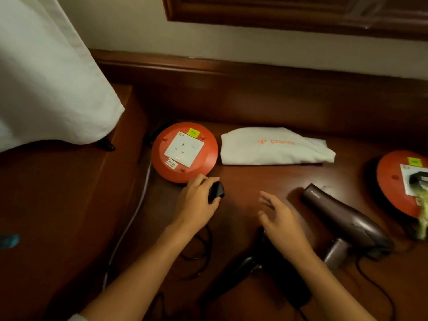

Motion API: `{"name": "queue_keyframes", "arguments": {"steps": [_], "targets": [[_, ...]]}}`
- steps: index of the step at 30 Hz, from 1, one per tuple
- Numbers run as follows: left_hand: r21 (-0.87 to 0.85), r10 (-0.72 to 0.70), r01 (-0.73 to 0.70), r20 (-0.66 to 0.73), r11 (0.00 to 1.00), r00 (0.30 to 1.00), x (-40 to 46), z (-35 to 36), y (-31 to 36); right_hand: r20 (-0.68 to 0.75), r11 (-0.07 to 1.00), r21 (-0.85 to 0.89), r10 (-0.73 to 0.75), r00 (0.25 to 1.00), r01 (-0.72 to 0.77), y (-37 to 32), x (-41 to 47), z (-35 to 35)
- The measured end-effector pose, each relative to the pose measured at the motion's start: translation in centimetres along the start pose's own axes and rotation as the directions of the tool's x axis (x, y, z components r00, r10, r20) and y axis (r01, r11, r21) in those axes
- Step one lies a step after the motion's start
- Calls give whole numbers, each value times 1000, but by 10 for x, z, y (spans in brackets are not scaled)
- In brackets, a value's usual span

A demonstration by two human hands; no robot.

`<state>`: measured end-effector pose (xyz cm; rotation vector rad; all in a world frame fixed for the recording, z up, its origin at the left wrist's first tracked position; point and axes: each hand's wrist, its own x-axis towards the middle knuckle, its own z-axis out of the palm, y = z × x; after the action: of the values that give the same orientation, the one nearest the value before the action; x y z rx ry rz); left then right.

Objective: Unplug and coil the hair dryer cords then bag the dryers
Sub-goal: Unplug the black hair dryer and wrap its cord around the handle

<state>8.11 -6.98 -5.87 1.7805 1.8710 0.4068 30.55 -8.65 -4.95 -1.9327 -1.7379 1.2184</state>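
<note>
Left hand grips plug; white bag flat, contents unclear.

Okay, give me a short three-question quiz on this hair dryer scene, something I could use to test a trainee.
1. True or false: a plug sits in the socket of the left orange disc.
2. What does the left hand hold?
A. the white bag
B. a black plug
C. the brown dryer
3. Fill in: the white bag lies between the two orange ____.

Key
1. False; that socket is bare, while the right orange disc has a plug in it.
2. B, the black plug. The right hand is open, near the brown dryer.
3. discs
</note>
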Motion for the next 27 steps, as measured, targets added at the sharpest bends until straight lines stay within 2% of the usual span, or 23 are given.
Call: {"name": "queue_keyframes", "arguments": {"steps": [4, 7, 10, 14, 18, 21, 27], "targets": [[80, 24, -26, 26, 996, 999, -15, 23, 13, 89, 984, -167, 78, 993, -63, 28, -29, -11], [75, 39, -37, -23, 997, 999, -21, 39, 18, 180, 956, -279, 150, 972, -96, 42, -45, -15], [57, 59, -55, -65, 997, 996, -23, 56, 19, 224, 943, -322, 158, 962, -81, 47, -49, -12], [-8, 85, -86, -92, 996, 992, -22, 75, 15, 141, 954, -300, 73, 987, -28, 48, -45, -9], [-61, 136, -144, -113, 988, 984, -3, 82, 7, -4, 980, -198, -4, 1000, 3, 52, -31, 2], [-83, 169, -178, -104, 981, 980, 14, 82, 1, -103, 985, -165, -69, 992, 52, 51, -13, 12], [-45, 231, -241, -165, 969, 959, 32, 86, -17, -214, 964, -212, -208, 954, 162, 55, 8, 22]]}}
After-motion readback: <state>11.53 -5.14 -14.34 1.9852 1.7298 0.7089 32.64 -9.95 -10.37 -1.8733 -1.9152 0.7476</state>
